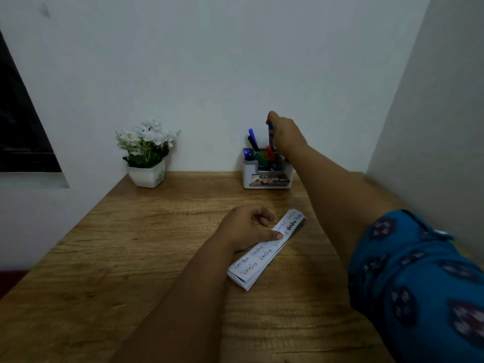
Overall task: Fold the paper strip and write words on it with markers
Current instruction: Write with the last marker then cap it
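My right hand (284, 134) pinches a blue-capped marker (270, 136) above the white plastic pen holder (267, 174) of markers; my left hand (248, 227), fingers curled, thumb pressing down, pins the folded white paper strip (264, 251) beneath it.

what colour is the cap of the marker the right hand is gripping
Blue, seen in the head view: the marker in the right hand.

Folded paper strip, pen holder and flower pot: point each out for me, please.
folded paper strip (251, 269), head view, on its written top face near the end closest to the camera.
pen holder (267, 176), head view, on its white front wall.
flower pot (146, 175), head view, on its white side.
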